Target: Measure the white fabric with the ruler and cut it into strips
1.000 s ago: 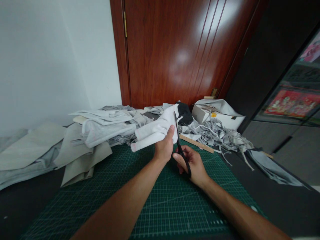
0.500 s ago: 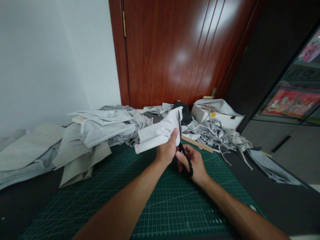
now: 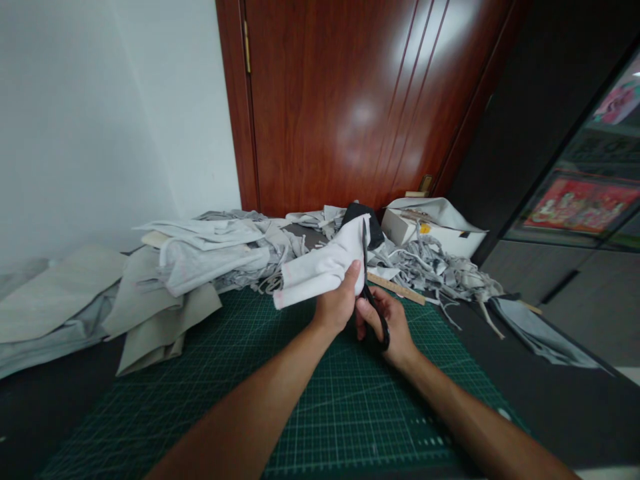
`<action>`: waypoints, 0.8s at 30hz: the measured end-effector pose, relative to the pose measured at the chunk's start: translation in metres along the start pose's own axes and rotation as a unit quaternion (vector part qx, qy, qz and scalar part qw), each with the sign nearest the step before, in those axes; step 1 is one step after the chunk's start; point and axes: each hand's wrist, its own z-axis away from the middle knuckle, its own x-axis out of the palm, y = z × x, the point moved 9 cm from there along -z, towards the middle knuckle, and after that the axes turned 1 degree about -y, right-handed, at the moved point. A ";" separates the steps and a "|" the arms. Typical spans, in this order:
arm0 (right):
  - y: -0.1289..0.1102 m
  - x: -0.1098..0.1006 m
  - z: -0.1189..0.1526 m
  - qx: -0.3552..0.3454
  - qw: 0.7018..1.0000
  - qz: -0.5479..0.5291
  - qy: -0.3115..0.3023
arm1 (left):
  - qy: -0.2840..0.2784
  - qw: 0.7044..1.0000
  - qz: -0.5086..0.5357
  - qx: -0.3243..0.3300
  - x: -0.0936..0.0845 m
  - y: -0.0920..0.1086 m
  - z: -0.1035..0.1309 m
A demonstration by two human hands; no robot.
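The left hand (image 3: 337, 303) grips a folded piece of soft white cloth (image 3: 320, 270) above the middle of a green cutting mat (image 3: 340, 413) printed with a pale grid, the thumb pressed on top of the cloth and the fingers mostly hidden beneath. The cloth stretches to the left of that hand in two rolled or folded lengths and rises on the far side to a raised corner. Just to the right, the right hand (image 3: 393, 320) is curled around the handles of a pair of black scissors (image 3: 367, 292), which point away toward the far side, with a dark blade lying along the cloth's right edge; how wide the blades stand apart cannot be told. The two hands are close beside each other. Beyond the mat's far edge, to the left, lies a pile of light grey fabric pieces (image 3: 215, 257), with stiff beige sheets (image 3: 170, 320) nearer, partly over the mat. To the right, a flat light-brown wooden strip (image 3: 397, 289) lies near the scissors, in front of a tangled heap of grey fabric strips (image 3: 440, 263). A white box (image 3: 450, 239) stands behind that heap, before a glossy reddish-brown wooden door (image 3: 340, 100).
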 end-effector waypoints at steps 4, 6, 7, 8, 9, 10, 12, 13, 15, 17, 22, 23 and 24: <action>-0.001 0.000 -0.001 -0.005 1.000 0.004 -0.003 | -0.005 1.000 0.005 -0.002 0.001 0.000 0.001; -0.003 0.000 -0.001 -0.011 1.000 0.008 -0.003 | 0.000 1.000 0.008 0.000 0.000 0.000 0.001; -0.003 -0.001 -0.001 -0.014 1.000 0.011 -0.003 | 0.000 1.000 0.008 0.002 0.000 0.000 0.001; -0.004 -0.001 -0.001 -0.016 1.000 0.014 -0.003 | 0.000 1.000 0.005 0.003 0.000 0.000 0.001; -0.004 -0.002 -0.001 -0.017 1.000 0.016 -0.003 | -0.002 1.000 0.002 0.003 0.001 0.000 0.002; -0.005 -0.002 -0.002 -0.018 1.000 0.017 -0.003 | -0.004 1.000 -0.002 0.002 0.001 0.000 0.002; -0.005 -0.002 -0.002 -0.017 1.000 0.016 -0.004 | -0.008 1.000 -0.002 -0.002 0.002 -0.002 0.002; -0.005 -0.003 -0.002 -0.016 1.000 0.015 -0.003 | -0.008 1.000 0.000 -0.001 0.002 -0.002 0.002; -0.005 -0.003 -0.002 -0.012 1.000 0.011 -0.002 | -0.008 1.000 0.004 0.003 0.002 -0.003 0.002; -0.005 -0.003 -0.002 -0.012 1.000 0.011 -0.003 | -0.011 1.000 0.005 0.003 0.003 -0.003 0.002; -0.003 -0.004 -0.002 -0.015 1.000 0.015 -0.003 | -0.008 1.000 0.005 0.001 0.002 -0.005 0.002; -0.003 -0.005 -0.002 -0.014 1.000 0.016 -0.003 | -0.004 1.000 0.008 0.003 0.002 -0.005 0.001; -0.002 -0.005 -0.002 -0.014 1.000 0.017 -0.002 | 0.003 1.000 0.011 0.004 0.001 -0.005 0.001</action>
